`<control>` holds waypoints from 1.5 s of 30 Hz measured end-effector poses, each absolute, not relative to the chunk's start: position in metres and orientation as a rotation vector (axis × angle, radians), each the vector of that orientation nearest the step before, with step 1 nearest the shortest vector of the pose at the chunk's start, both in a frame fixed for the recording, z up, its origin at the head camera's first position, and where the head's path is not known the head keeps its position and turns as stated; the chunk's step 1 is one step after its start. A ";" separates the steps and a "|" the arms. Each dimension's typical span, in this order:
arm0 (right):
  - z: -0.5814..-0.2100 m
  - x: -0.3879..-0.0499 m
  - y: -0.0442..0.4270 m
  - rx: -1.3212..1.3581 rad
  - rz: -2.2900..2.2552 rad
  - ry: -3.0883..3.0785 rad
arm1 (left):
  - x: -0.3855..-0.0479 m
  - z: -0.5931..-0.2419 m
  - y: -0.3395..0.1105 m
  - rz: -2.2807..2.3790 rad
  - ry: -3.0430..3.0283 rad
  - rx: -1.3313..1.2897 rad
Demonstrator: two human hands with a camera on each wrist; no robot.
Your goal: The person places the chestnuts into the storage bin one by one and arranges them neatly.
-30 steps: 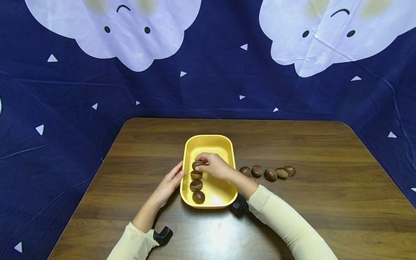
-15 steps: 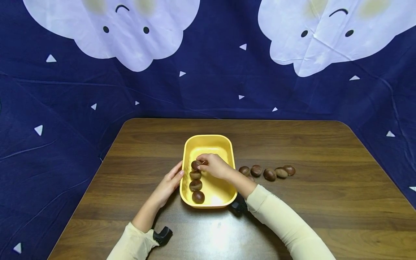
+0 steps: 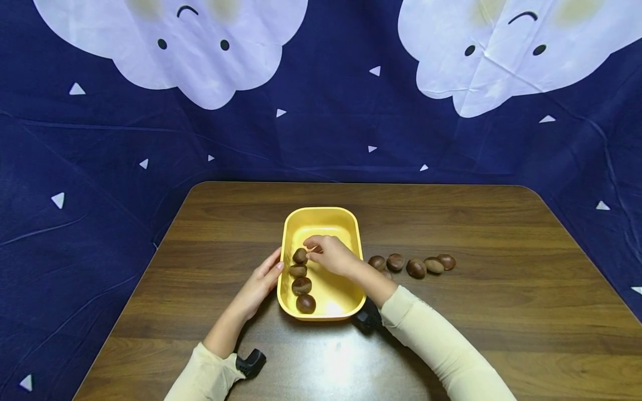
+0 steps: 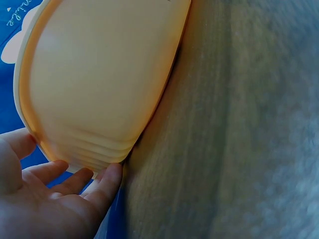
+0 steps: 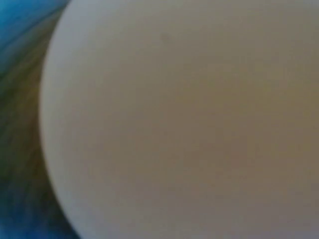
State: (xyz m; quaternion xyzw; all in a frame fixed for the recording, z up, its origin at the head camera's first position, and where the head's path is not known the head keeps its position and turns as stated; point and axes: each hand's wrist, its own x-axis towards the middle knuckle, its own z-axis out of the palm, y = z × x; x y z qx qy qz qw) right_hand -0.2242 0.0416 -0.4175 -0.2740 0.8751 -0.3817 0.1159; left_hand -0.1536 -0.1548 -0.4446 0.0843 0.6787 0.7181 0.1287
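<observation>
A yellow rectangular box (image 3: 321, 319) stands on the table in the head view. Along its left inner wall runs a row of brown chestnuts (image 3: 302, 286). My right hand (image 3: 331, 255) is inside the box, its thumb tip beside the farthest chestnut (image 3: 300, 256) of the row and its fingers apart from that nut. What lies under the palm is hidden. My left hand (image 3: 262, 283) rests its extended fingers against the box's outer left side; the left wrist view shows the fingertips (image 4: 113, 172) touching the wall. A blurred pale surface fills most of the right wrist view.
Right of the box, several chestnuts (image 3: 416, 268) lie in a loose row on the wooden table (image 3: 481, 312). One is partly hidden by the right forearm. Behind the table hangs a dark blue cloth (image 3: 331, 139) with white clouds.
The farthest chestnut in the box has turned and shifted slightly left, and my right fingers have come off it. The nut beside it moved slightly left too. My left hand stays against the box.
</observation>
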 end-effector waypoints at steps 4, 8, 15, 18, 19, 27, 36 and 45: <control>-0.416 -0.225 0.044 -0.858 -1.259 2.533 | -0.153 -0.444 -0.155 2.096 1.967 0.250; -0.412 -0.224 0.049 -0.900 -1.428 2.482 | -0.154 -0.445 -0.155 2.094 1.968 0.245; -0.388 -0.211 0.063 -0.897 -1.628 2.484 | -0.154 -0.444 -0.155 2.090 1.986 0.241; -0.373 -0.201 0.070 -0.901 -1.662 2.507 | -0.154 -0.444 -0.155 2.084 1.997 0.240; -0.369 -0.199 0.072 -0.902 -1.671 2.512 | -0.154 -0.444 -0.155 2.083 1.996 0.241; -0.393 -0.206 0.098 -0.904 -1.661 2.586 | -0.152 -0.444 -0.157 2.084 1.988 0.225; -0.413 -0.198 0.137 -0.867 -1.607 2.701 | -0.152 -0.445 -0.156 2.093 1.972 0.240; -0.427 -0.181 0.169 -0.761 -1.445 2.788 | -0.154 -0.446 -0.156 2.087 1.983 0.233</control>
